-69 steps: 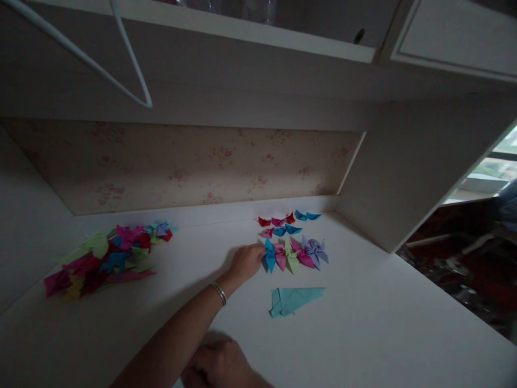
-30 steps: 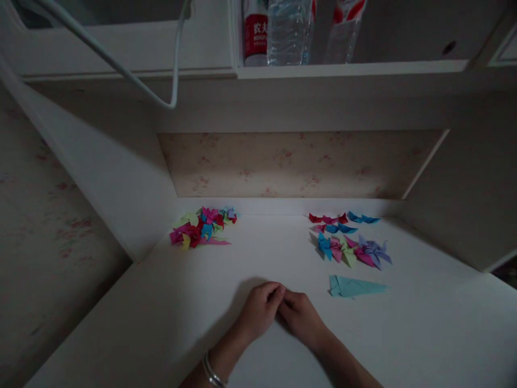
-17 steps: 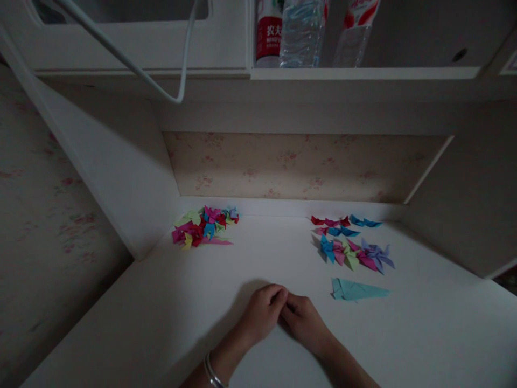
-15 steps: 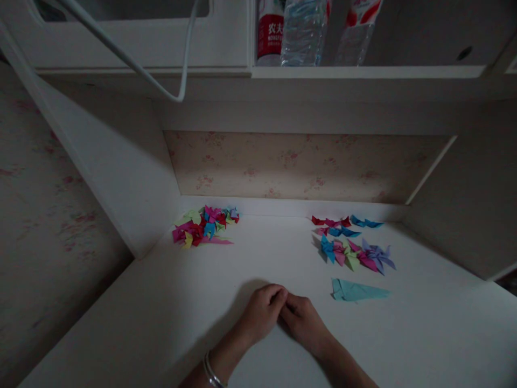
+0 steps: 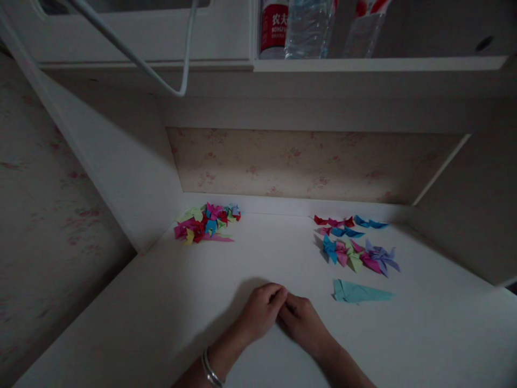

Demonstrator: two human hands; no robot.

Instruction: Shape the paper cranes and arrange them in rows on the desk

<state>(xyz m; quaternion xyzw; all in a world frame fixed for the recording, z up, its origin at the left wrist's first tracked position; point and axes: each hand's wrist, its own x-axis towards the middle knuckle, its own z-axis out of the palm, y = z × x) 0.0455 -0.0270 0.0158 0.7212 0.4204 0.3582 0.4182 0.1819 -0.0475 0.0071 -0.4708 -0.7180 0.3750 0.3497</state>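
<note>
My left hand (image 5: 260, 312) and my right hand (image 5: 302, 320) rest side by side on the white desk (image 5: 404, 339), fingers curled in and knuckles touching. Nothing shows in either hand. A silver bracelet (image 5: 210, 369) circles my left wrist. A light blue, partly folded paper (image 5: 359, 292) lies to the right of my right hand, apart from it. Behind it sits a row of folded paper shapes (image 5: 359, 254) in blue, pink, green and purple. Smaller red and blue folded pieces (image 5: 349, 222) lie further back.
A loose heap of coloured folded papers (image 5: 205, 223) lies at the back left by the side panel. A shelf overhead holds bottles (image 5: 307, 27). A white hanger (image 5: 161, 81) hangs at the upper left. Floral backing closes the desk's rear.
My left hand drew back from the row of folded shapes and joined my right hand at the desk's front. Over the last second only the view has drifted slightly.
</note>
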